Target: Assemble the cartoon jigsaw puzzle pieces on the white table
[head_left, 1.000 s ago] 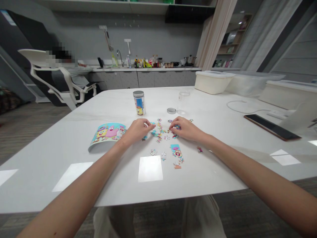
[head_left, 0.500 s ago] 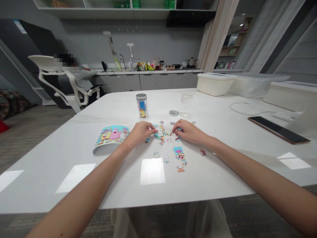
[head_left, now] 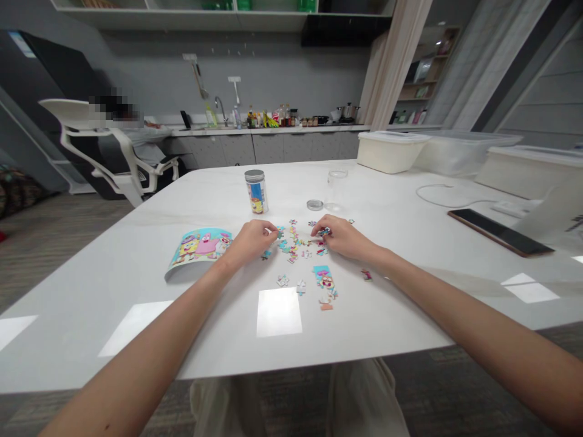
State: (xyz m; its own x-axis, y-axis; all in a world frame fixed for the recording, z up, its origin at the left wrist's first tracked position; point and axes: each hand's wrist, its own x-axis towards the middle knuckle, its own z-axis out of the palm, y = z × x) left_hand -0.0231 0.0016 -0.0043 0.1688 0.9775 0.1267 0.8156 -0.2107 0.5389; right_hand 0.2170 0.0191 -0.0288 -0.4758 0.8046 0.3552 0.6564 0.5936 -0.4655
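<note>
Loose jigsaw pieces lie scattered on the white table between my hands, some heaped together. My left hand rests at the left edge of the heap, thumb and fingers drawn together; whatever is between them is hidden. At the right side, my right hand is closed on a dark blue jigsaw piece, just above other pieces. Closer to me lies a small joined section showing a pink and blue cartoon figure. A curved picture sheet with cartoon characters stands beside my left forearm.
Behind the pieces stand a lidded jar with a cartoon label, a metal lid and a clear jar. A phone or tablet, a cable and storage boxes are on the right. A person sits in a white chair beyond the table.
My right hand has lifted slightly, and a dark blue piece now shows under its fingers. My left hand has stayed near the heap's left edge. The whole view has shifted a little.
</note>
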